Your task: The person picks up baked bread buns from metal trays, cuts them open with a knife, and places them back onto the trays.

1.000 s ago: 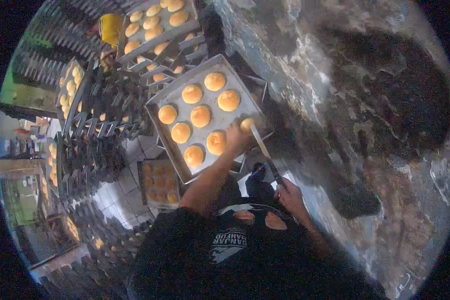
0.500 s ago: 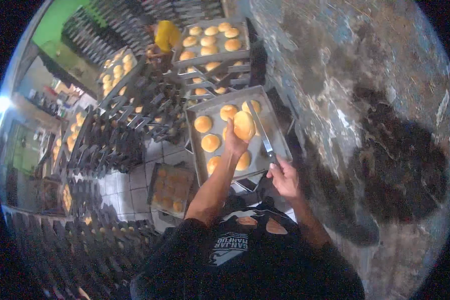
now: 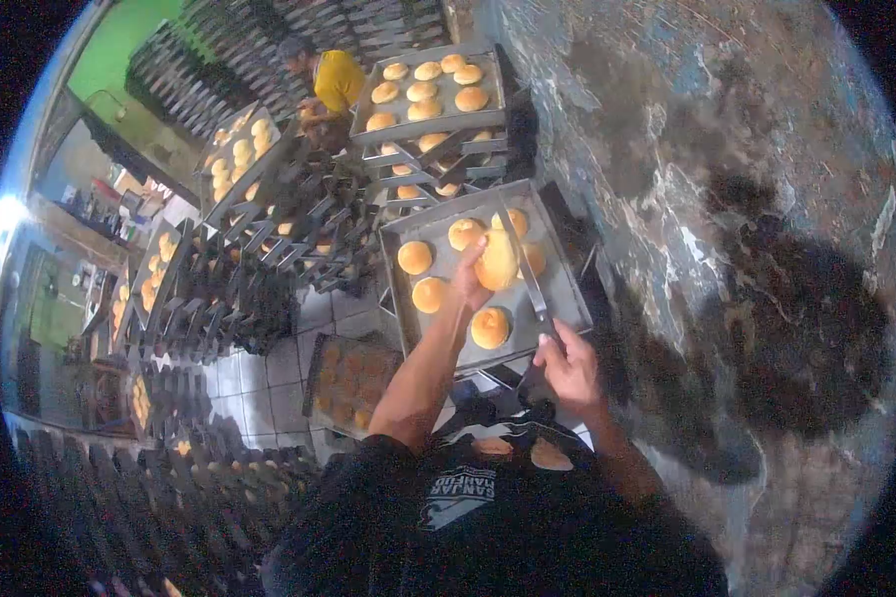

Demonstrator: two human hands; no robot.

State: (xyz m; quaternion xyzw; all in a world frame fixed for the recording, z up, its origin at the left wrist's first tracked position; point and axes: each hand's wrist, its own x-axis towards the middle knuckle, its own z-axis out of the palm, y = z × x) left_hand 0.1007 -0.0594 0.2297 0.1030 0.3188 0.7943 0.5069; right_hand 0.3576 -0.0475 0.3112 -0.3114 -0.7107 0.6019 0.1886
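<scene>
My left hand (image 3: 471, 279) holds up a golden bun (image 3: 498, 261) above a metal tray (image 3: 405, 328). The handle of a long knife (image 3: 536, 289) is gripped in my right hand (image 3: 570, 366), and its blade points up and away, right beside the held bun. Whether the blade touches the bun I cannot tell. Several round buns (image 3: 490, 327) lie on the tray under my hands, some of them partly hidden by the held bun and the blade.
Behind the tray is a stack of trays with buns (image 3: 423, 108). A person in yellow (image 3: 338, 80) is at the back left. Stacked racks (image 3: 184, 289) fill the left, and a tray of buns (image 3: 353, 383) lies on the tiled floor. A stained wall (image 3: 727, 219) rises at the right.
My left hand has lifted a bun from the tray's right side toward its middle. The knife has moved up beside it. The view has shifted, and the person in yellow shows more fully.
</scene>
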